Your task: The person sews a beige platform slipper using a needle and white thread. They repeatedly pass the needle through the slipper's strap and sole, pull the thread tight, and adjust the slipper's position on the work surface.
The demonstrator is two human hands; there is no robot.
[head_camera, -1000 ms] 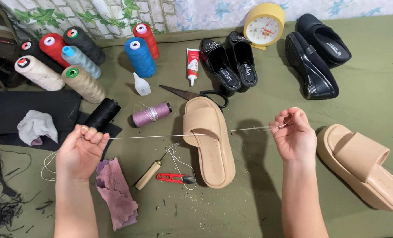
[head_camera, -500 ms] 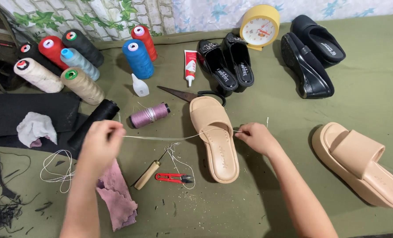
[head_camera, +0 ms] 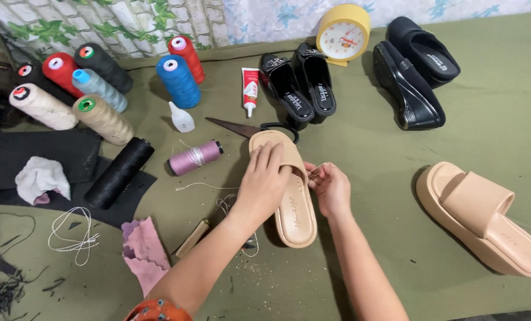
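1. Left hand (head_camera: pixel 264 183): fingers spread & curled over the strap of the beige sandal (head_camera: pixel 289 196), pressing it down on the green cloth (head_camera: pixel 396 178).
2. Right hand (head_camera: pixel 331 187): fingertips pinched shut on a thin thread (head_camera: pixel 318 169), right at the sandal's edge.
3. Sandal lies flat, mid-cloth, toe twd the scissors (head_camera: pixel 241 126).
4. Nearby: pink spool (head_camera: pixel 195 158) to the left; 2nd beige sandal (head_camera: pixel 482 217) well apart, right.

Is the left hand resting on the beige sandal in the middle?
Yes, the left hand lies on the strap of the beige sandal, with its fingers spread over it.
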